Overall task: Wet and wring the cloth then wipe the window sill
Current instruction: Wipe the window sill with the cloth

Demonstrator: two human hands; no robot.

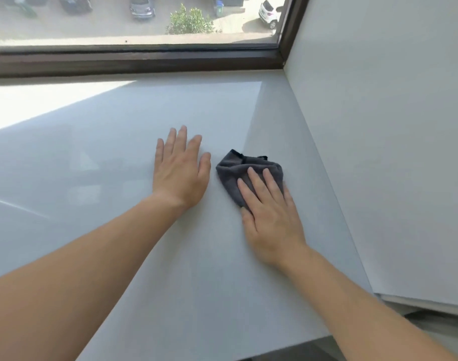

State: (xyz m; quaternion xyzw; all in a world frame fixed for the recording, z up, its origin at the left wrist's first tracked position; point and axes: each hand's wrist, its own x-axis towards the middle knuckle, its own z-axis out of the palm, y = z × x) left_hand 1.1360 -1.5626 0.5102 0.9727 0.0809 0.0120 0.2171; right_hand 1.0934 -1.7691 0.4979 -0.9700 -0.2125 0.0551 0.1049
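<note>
Cloth (238,169) on sill (118,152), under right hand (270,214); left hand (181,175) beside.

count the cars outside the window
3: a dark car top left, a grey car beside it, a white car top right. Blurred shapes far left may hide more.

You have one view, from the wide-angle camera on your head. It looks forward and down, close above the window sill (113,178), facing the window frame (134,61), with the side wall (379,126) at right.
</note>
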